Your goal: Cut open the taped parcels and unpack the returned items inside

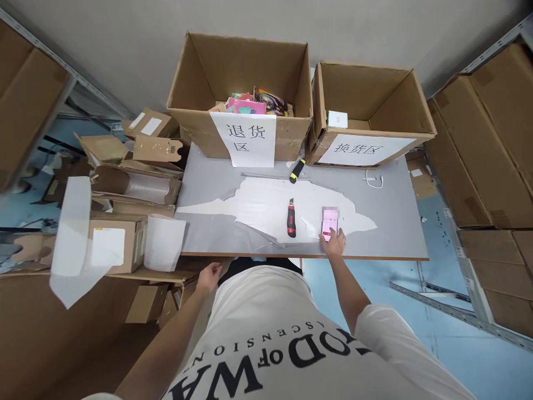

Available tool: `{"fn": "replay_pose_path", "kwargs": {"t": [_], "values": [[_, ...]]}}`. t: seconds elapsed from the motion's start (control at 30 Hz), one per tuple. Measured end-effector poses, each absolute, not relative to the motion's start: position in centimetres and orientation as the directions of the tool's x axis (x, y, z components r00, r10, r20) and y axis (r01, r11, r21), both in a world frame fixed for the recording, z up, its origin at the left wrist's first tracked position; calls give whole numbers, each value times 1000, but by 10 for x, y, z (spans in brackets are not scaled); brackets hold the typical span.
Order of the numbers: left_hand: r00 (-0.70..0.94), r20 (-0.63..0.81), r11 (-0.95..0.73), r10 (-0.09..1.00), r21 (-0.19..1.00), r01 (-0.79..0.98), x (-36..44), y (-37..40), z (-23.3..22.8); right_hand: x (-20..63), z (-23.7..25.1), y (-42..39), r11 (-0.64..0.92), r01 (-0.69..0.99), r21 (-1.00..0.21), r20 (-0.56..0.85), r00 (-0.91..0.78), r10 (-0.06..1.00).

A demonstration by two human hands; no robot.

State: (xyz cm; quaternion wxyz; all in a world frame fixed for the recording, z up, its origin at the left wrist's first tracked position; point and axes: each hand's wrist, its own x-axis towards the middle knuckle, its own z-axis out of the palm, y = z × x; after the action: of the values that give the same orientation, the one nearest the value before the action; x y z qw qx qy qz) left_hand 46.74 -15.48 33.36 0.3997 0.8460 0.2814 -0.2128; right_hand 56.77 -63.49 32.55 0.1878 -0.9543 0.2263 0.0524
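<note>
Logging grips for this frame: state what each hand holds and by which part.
The right hand has its fingers on the near edge of the pink card, which lies on the table. The left hand holds nothing.

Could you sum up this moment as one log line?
right hand: on pink slip, table's near edge | left hand: free, below edge | red knife: left of slip

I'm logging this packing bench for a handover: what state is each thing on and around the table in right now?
Large cardboard box with paper sign: flaps open, holds colourful items.
Second cardboard box: open, one small white box inside.
Red-and-black utility knife: lying flat, untouched.
Yellow-and-black cutter: lying flat.
Small pink card: flat on table, right hand touching it.
Left hand: empty, below the table edge.
</note>
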Motion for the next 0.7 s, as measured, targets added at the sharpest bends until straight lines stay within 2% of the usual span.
{"fn": "replay_pose_path", "kwargs": {"t": [0.1, 0.23, 0.33, 0.5, 0.7], "values": [[749, -584, -544, 314, 535, 646, 457, -154, 331, 568, 324, -635, -821, -457, -343, -187, 890, -417], [749, -576, -566, 326, 516, 643, 451, -155, 332, 567, 325, -632, -809, -441, -388, -123, 895, -429], [740, -579, -545, 341, 519, 658, 450, -158, 336, 567, 328, -627, -830, -368, -418, -73, 925, -373], [699, -584, -450, 413, 536, 714, 447, -166, 346, 580, 337, -605, -867, -173, -467, 11, 979, -202], [726, -530, -439, 438, 579, 688, 427, -171, 359, 615, 350, -550, -826, 160, -540, 125, 986, 109]]}}
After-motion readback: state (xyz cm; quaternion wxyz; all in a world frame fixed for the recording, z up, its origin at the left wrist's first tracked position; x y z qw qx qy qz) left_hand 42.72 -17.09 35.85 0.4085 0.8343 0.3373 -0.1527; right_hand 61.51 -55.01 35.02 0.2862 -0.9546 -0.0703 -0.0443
